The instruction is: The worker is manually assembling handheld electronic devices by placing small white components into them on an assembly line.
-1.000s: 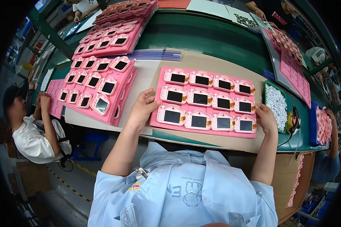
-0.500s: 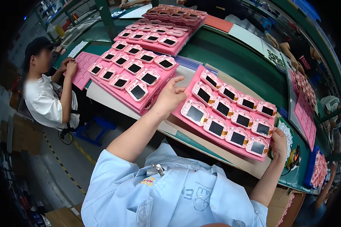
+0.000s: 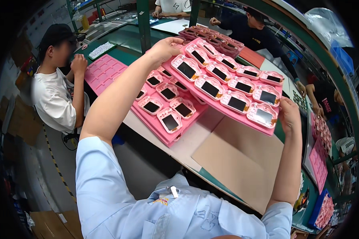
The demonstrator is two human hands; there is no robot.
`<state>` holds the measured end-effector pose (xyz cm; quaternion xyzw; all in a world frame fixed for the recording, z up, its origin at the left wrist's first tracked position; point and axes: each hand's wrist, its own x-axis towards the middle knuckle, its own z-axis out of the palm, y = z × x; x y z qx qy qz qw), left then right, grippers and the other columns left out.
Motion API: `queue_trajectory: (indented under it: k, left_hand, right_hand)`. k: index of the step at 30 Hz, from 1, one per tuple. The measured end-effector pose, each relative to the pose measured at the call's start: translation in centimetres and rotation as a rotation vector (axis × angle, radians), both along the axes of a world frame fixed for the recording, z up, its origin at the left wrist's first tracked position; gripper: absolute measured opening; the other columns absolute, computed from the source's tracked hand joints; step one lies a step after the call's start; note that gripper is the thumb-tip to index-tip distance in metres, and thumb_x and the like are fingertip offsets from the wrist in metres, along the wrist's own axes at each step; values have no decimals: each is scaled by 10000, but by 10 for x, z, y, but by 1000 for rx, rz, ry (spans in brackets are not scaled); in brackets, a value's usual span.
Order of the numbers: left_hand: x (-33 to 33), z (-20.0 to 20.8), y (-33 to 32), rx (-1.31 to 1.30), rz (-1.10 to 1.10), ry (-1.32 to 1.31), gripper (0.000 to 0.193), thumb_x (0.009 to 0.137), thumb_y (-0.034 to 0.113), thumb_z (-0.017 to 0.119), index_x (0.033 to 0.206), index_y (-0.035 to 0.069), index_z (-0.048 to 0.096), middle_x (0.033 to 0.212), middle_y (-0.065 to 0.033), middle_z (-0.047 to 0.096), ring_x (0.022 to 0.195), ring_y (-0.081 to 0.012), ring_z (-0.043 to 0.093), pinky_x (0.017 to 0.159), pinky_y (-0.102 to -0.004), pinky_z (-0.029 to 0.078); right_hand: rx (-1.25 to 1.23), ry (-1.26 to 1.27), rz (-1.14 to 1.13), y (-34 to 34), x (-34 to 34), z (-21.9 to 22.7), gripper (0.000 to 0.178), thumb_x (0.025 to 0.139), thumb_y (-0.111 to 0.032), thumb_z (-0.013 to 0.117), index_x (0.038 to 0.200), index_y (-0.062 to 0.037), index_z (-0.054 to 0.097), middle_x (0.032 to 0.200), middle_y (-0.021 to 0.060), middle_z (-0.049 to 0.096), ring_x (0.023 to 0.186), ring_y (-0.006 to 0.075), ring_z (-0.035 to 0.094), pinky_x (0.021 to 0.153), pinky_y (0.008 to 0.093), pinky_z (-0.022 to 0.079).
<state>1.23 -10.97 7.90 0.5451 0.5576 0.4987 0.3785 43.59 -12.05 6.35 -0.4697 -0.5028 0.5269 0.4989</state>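
A pink foam tray (image 3: 240,116) is lifted off the table and tilted, carried between my two hands. On it sit rows of pink camera-shaped plastic shells (image 3: 210,89) with dark screens and small orange ribbon tabs. My left hand (image 3: 165,51) grips the tray's far left corner, its fingertips partly hidden. At the right edge, my right hand (image 3: 290,114) has its fingers closed round the side. Under the tray's left part lies a stack of similar pink trays (image 3: 169,139), the top one loaded with more shells.
Brown cardboard (image 3: 235,159) covers the table in front of me. Another stack of loaded trays (image 3: 223,44) stands behind. At left a person in a white shirt (image 3: 56,95) sits by an unloaded pink tray (image 3: 101,73). A green post (image 3: 144,28) rises at the back. A blue bin (image 3: 322,211) holds pink parts.
The loaded tray has risen off the cardboard and moved away from me and to the left, now partly over the left stack. Both hands have moved with it.
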Motion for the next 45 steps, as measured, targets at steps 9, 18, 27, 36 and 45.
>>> queue_trajectory:
  k: [9, 18, 27, 36, 45]
  left_hand:
    - [-273, 3, 281, -146, 104, 231, 408, 847, -26, 564, 1247, 41, 519, 1006, -91, 636, 809, -137, 615, 676, -234, 524]
    - [-713, 19, 728, -63, 219, 425, 406, 836, -24, 539, 1231, 66, 547, 1058, -85, 643, 839, -183, 624, 740, -285, 522]
    - [-809, 50, 799, 34, 386, 934, 315, 865, 47, 486, 1142, 95, 628, 1086, -95, 665, 962, -266, 628, 848, -351, 500]
    - [-661, 120, 417, 277, 66, 319, 246, 944, 128, 460, 1090, 34, 635, 1078, -115, 652, 957, -190, 618, 862, -303, 476]
    - [-347, 21, 23, 687, -843, -384, 220, 964, 193, 467, 1021, 100, 658, 1071, -152, 636, 1004, -280, 593, 918, -403, 445]
  right_hand:
    - [-30, 212, -17, 276, -308, -47, 186, 857, -46, 558, 986, 81, 599, 846, 143, 634, 673, 166, 602, 632, 249, 524]
    - [-19, 248, 8, 695, -730, -29, 192, 858, -42, 553, 993, 87, 593, 882, 162, 630, 715, 190, 609, 652, 271, 530]
    - [-136, 103, 60, 789, -835, 25, 295, 896, -56, 522, 1131, 123, 523, 1006, 198, 611, 839, 219, 611, 773, 297, 525]
    - [-46, 236, 377, 427, -682, 66, 262, 894, -72, 521, 1109, 68, 574, 972, 143, 643, 792, 184, 610, 724, 268, 494]
    - [317, -60, 613, 86, -548, -3, 155, 875, -58, 564, 957, 34, 657, 853, 123, 660, 745, 186, 602, 693, 257, 465]
